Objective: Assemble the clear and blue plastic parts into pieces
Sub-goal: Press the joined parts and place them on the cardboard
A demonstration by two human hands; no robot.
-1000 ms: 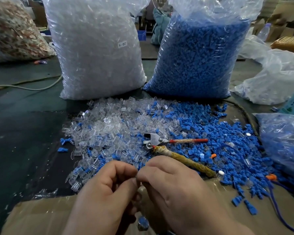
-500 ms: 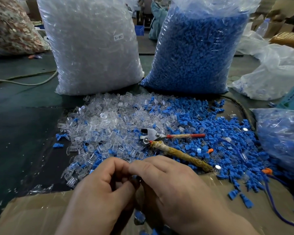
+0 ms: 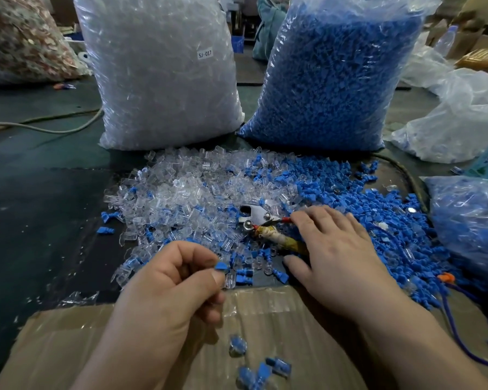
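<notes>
I'd keep my left hand (image 3: 168,291) pinching the small blue plastic plug (image 3: 219,266) steadily between thumb and forefinger, just below the heap of clear plastic sleeves (image 3: 181,198) at its 12 o'clock, and send my open, flat-fingered right hand (image 3: 335,249), at 3 o'clock, to pick one sleeve.

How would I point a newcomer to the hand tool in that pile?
Find the two tall bags, clear bag left, blue bag right. On the loose pile before them, where clear meets blue, lies the tool, by the right hand. Only it has a metal head, one red handle, one tape-wrapped.
</notes>
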